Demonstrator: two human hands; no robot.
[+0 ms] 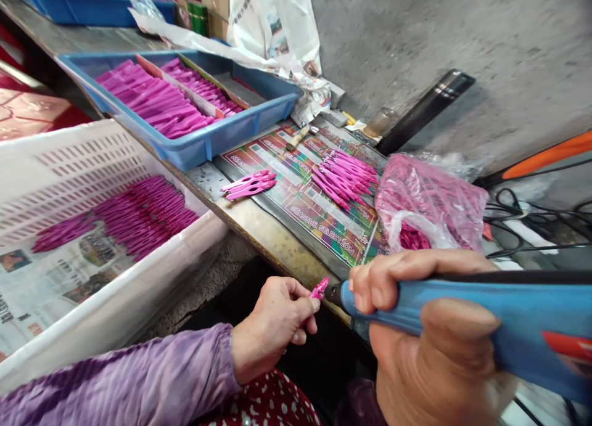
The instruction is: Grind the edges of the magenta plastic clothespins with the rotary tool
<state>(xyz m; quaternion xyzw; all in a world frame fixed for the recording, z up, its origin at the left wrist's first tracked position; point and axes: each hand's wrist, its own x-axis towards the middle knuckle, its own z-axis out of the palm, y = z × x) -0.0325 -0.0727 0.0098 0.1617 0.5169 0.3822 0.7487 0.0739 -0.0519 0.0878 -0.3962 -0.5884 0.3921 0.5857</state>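
Your left hand (pixel 277 324) pinches one pink piece (pixel 319 288) between thumb and fingertips, at the table's near edge; the fingers hide most of it, and you cannot tell whether it touches the table (pixel 263 232). Your right hand (pixel 430 339) is wrapped firmly round the blue driver (pixel 398 299), whose black nose meets or nearly meets the piece. The join is too small to make out, and the driver's rear is cut off at the right. Hand and driver also cover the table's right end.

Just beyond your right fingers, a clear bag (pixel 430 192) of pink contents fills that end. A fanned bunch (pixel 346 176) lies beside it on the printed sheet (pixel 296 188), and a smaller pile (pixel 250 185) lies close to the near edge. A wooden-handled tool (pixel 298 137) sits beyond, by the corner of the blue tray (pixel 194 151), which is divided and partly filled with pink pieces. The white crate (pixel 152 290), off the near edge, holds more on newspaper; its left side is cut off. Past the back edge, a black tube (pixel 425 111) leans before rough grey concrete (pixel 444 31).
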